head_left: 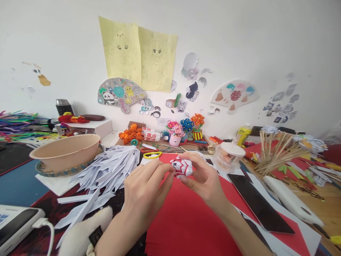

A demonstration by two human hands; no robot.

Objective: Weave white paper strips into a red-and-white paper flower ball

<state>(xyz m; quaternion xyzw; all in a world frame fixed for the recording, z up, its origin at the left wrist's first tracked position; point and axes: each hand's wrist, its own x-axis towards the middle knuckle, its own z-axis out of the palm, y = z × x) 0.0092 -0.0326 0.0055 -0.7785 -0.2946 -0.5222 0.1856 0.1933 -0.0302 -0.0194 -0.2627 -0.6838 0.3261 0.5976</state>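
Observation:
A small ball-like piece of folded red and white paper point(183, 167) is held up above the red paper sheets point(189, 220). My right hand point(204, 177) grips it from the right, thumb below and fingers over the top. From the left, my left hand point(150, 186) brings its pinched thumb and fingertips to the piece's left end, where a dark hollow shows. Whether a small strip sits between those left fingertips is too small to tell. Left of my hands lies a pile of folded white paper strips point(109, 167).
A beige basin point(66, 151) stands at left. Yellow-handled scissors point(152, 154) lie behind my hands. At right are a lidded cup point(229, 156), a black phone point(259, 202), a white power bank point(293, 199) and wooden sticks point(277, 149). Craft flowers point(176, 131) line the back.

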